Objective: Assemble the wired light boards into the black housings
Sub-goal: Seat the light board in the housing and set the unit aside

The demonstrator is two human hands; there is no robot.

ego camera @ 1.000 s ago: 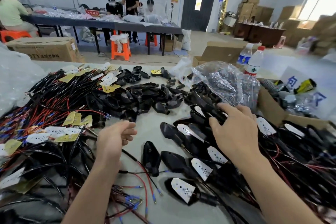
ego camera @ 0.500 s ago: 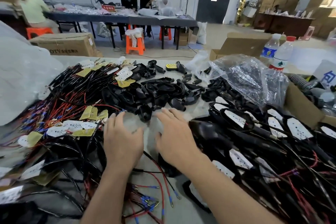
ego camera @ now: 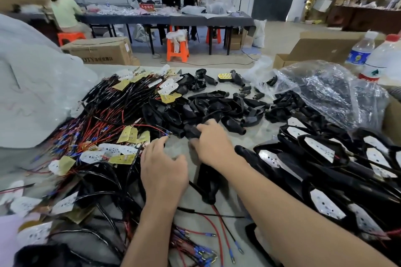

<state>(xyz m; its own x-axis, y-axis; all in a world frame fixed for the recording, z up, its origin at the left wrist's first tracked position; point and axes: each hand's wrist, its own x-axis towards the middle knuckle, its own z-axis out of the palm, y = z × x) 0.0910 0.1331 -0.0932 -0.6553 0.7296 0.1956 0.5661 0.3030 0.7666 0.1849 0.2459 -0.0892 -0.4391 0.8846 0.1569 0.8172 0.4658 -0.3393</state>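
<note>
The step in hand looks like threading: a board's lead must pass through a housing's stem before the board can seat. The right hand (ego camera: 211, 145) grips one empty housing (ego camera: 191, 132), fingers curled over it and thumb beneath. It holds it at the near edge of the heap of loose housings (ego camera: 208, 106) in the middle of the surface (ego camera: 263, 131).

The left hand (ego camera: 162, 167) reaches forward, its fingertips at the blue-tipped end of a red wire (ego camera: 149, 125) just left of that housing. The back of the hand hides the fingertips, so I cannot tell whether it pinches the wire or only touches it.

The wired boards (ego camera: 128, 134) lie tangled in a pile on the left, yellow and white faces mixed. Finished units (ego camera: 319, 149), boards already in their shells, are stacked on the right.

Next, I judge, the left hand needs a firm pinch on the wire ends. It must free that one lead from the tangle and line it up with the housing's opening, while the right hand turns the housing to meet it.
</note>
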